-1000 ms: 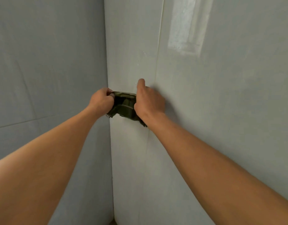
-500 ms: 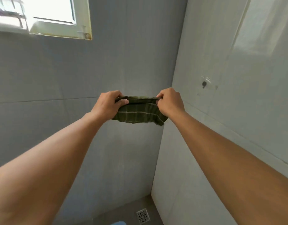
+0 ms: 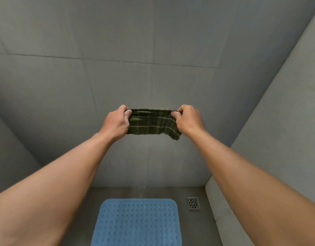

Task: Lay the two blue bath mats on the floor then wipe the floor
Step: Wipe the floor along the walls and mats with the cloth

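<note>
A dark green cloth (image 3: 152,124) with pale stripes hangs stretched between my two hands at chest height, in front of the grey tiled wall. My left hand (image 3: 116,123) pinches its left top corner and my right hand (image 3: 187,121) pinches its right top corner. Below, a blue bath mat (image 3: 137,222) with rows of small holes lies flat on the grey floor (image 3: 192,228); its near edge runs out of view. Only this one mat is visible.
A square metal floor drain (image 3: 193,203) sits right of the mat near the right wall. Grey tiled walls close in at the front (image 3: 153,41), left and right (image 3: 286,121). Bare floor shows on both sides of the mat.
My view has swung from the wall corner down toward the floor, bringing the mat and drain into sight. My hands have drawn apart, spreading the cloth wider between them.
</note>
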Demonstrator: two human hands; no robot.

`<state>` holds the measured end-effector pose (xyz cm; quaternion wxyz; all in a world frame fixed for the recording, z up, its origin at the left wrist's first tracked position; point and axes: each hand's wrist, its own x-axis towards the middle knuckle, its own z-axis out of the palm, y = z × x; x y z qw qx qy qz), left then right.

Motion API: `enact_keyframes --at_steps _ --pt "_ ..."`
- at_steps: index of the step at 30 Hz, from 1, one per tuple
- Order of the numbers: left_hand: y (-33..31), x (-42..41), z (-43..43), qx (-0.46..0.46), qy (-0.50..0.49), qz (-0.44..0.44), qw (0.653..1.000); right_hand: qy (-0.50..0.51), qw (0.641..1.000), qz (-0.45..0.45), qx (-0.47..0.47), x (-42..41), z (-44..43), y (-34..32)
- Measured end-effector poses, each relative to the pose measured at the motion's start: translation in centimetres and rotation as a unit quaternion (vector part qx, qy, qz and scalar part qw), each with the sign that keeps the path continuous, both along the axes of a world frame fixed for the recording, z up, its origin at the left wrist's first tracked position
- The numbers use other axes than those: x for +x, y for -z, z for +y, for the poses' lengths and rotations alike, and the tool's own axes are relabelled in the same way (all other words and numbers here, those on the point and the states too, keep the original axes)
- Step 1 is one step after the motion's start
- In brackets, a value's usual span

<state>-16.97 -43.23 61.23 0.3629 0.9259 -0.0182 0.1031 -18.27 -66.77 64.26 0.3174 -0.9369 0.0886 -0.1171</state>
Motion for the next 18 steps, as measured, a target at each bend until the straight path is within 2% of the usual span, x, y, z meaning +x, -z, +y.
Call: enact_keyframes --at_steps 5,10,18 --pt "8.8 2.4 4.0 0.012 -0.027 0.052 0.998 -0.036 0.998 0.039 0.033 4.2 4.6 9.6" --pt "20.3 6.2 8.1 -0.024 -0.048 0.133 0.990 -0.063 0.992 0.100 0.040 9.0 8.4 21.4" --pt "39.9 9.4 13.4 -0.033 -0.108 0.182 0.977 -0.084 0.980 0.171 0.059 13.3 12.3 41.7"
